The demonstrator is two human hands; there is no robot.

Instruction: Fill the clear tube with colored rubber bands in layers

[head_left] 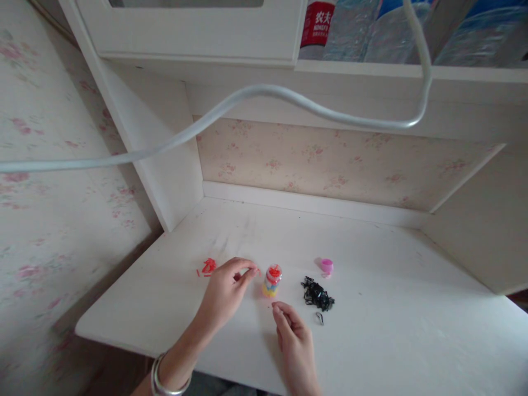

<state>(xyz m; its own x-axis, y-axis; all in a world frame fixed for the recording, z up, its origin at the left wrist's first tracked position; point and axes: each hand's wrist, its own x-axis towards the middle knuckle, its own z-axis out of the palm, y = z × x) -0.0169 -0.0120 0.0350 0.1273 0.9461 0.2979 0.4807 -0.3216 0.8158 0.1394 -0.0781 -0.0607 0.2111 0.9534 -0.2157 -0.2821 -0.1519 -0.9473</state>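
Note:
A small clear bottle [271,280] filled with coloured rubber bands stands open on the white desk [391,308]. My left hand [226,291] hovers just left of it, fingertips pinched on something tiny and reddish. My right hand [293,335] rests just below the bottle, fingers curled together in a pinch; what they hold, if anything, is too small to name. A pile of red bands [208,267] lies left of my left hand. A heap of black bands [317,294] lies right of the bottle, one loose black band [319,318] beside it. The pink cap [326,266] sits behind the black heap.
A grey cable [264,93] hangs across the view above the desk. Shelves above hold water bottles [355,27]. White side panels [165,165] and floral wallpaper [322,162] enclose the desk nook. A bangle [159,379] is on my left wrist.

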